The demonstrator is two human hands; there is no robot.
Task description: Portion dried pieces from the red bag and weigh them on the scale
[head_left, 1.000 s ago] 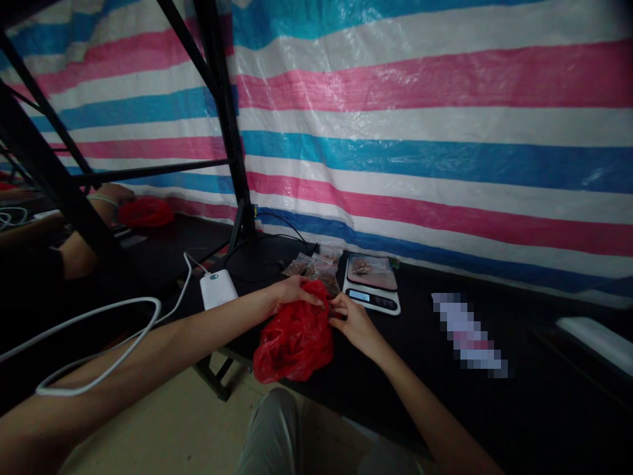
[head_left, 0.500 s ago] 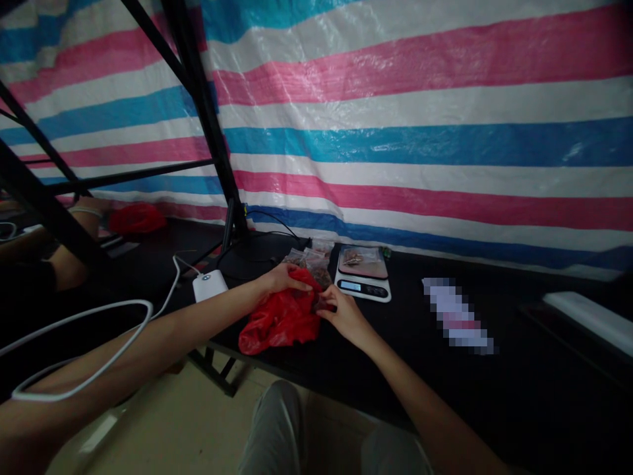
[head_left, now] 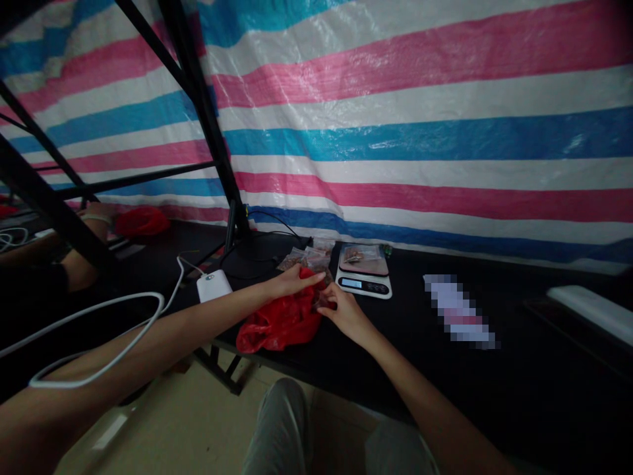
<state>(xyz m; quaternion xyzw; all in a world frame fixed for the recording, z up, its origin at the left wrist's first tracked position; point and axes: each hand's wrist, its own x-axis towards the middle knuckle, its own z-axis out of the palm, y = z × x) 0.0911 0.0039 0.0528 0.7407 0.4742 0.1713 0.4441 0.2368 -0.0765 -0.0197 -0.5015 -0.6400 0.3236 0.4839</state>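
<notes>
A crumpled red plastic bag (head_left: 284, 323) lies at the table's front edge. My left hand (head_left: 294, 282) is on its upper rim, gripping the red plastic, with one finger stretched toward the right. At the bag's right side, my right hand (head_left: 342, 309) pinches a small plastic bag (head_left: 321, 301), dark and partly see-through; its contents are hard to make out. Just behind the hands lie several small clear zip bags (head_left: 297, 257) with brown pieces inside. A white digital scale (head_left: 366, 287) with a lit display stands to their right, carrying another zip bag (head_left: 361, 253).
A white power bank (head_left: 213, 286) with a looping white cable (head_left: 161, 303) sits left, the cable passing over my left forearm. A black metal frame (head_left: 212, 132) rises behind. Right are a blurred-out packet (head_left: 459, 313) and a white bar-shaped object (head_left: 593, 313). Another person's arm (head_left: 91, 244) is far left.
My left hand's finger has straightened and reached further right over the red bag's rim. My right hand stays pinched at the same spot. The view has shifted slightly.
</notes>
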